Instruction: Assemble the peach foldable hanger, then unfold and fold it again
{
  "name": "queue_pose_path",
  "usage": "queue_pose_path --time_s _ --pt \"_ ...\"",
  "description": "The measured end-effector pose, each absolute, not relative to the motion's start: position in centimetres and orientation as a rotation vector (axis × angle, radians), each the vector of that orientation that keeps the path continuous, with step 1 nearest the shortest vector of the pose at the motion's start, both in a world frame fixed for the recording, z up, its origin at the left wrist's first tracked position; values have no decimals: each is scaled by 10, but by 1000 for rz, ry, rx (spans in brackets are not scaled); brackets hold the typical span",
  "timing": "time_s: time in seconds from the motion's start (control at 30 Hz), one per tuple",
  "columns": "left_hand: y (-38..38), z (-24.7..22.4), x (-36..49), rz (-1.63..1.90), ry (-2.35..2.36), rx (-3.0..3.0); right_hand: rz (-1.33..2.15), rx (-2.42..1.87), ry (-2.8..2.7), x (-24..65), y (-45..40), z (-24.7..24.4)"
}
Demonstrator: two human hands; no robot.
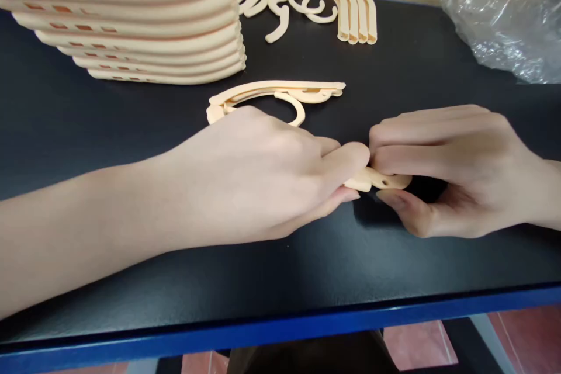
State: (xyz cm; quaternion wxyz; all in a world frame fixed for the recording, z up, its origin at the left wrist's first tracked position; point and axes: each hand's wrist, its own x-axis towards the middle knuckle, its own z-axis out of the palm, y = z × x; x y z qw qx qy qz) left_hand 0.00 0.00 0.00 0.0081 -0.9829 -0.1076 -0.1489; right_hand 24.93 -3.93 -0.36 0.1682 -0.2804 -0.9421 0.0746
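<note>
My left hand (pixel 280 169) is closed over a cream plastic hanger piece (pixel 360 181), and most of that piece is hidden under the palm and fingers. Its end, with a small round hole, sticks out to the right. There my right hand (pixel 460 169) pinches it between thumb and bent fingers. The two hands nearly touch, low over the black tabletop. Just behind my left hand lies a folded cream hanger (pixel 276 89) with a curved hook, partly covered by the hand.
A tall stack of cream hangers (pixel 175 29) stands at the back left. Several loose hooks (pixel 280 17) and a row of curved hanger arms (pixel 357 14) lie along the back. Crumpled clear plastic (pixel 512 29) sits at the back right. A blue edge (pixel 280 327) borders the black table (pixel 219 280) in front.
</note>
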Motion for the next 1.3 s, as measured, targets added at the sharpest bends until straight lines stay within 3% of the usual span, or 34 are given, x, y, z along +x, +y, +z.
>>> queue_pose_path --time_s 0.5,0.77,0.97,1.3 --pt "0 -2 -1 -457 -405 -3082 -169 -706 -2703 250 -40 -6" --pt "2 -13 -2 -686 -395 -3034 -140 -708 -2676 251 -40 -6" --pt "0 1 -1 -457 -416 -3145 4 -701 -2665 249 -38 -5" --pt "-3 5 -2 -477 -466 -3143 40 -691 -2663 249 -36 -6"
